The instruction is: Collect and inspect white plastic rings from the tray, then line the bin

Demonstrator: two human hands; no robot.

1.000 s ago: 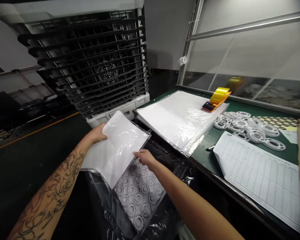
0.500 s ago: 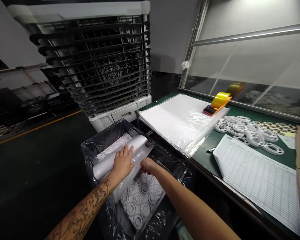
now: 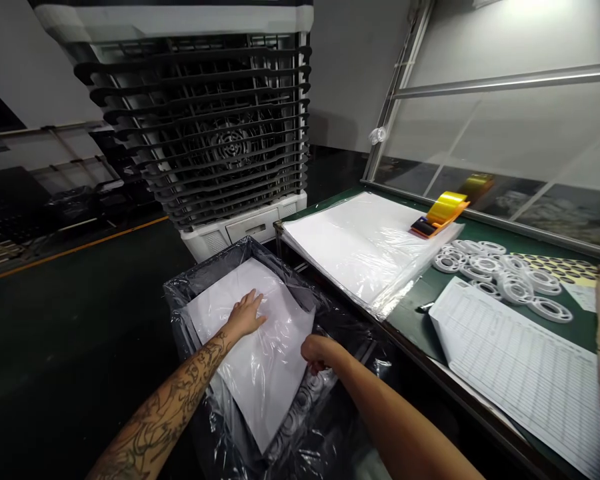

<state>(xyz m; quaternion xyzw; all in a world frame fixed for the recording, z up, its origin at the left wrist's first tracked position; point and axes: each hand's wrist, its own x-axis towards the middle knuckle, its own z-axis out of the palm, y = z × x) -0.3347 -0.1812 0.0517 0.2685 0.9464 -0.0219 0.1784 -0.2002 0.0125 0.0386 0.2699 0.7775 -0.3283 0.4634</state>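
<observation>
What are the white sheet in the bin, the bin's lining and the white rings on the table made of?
The white sheet looks like thin foam or paper under glossy clear film: it shines and wrinkles beneath the left hand. The bin lining seems to be clear plastic bagging, crinkled and reflective. The rings look like matte white moulded plastic, though that is not certain.

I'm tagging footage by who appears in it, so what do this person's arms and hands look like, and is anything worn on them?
Both arms are bare, with no sleeves in view, and no gloves, watch or rings show. The left forearm carries dense dark tattoo linework, curling patterns that run to just short of the wrist, while the left hand looks unmarked. The right forearm and right hand show no tattoos.
</observation>
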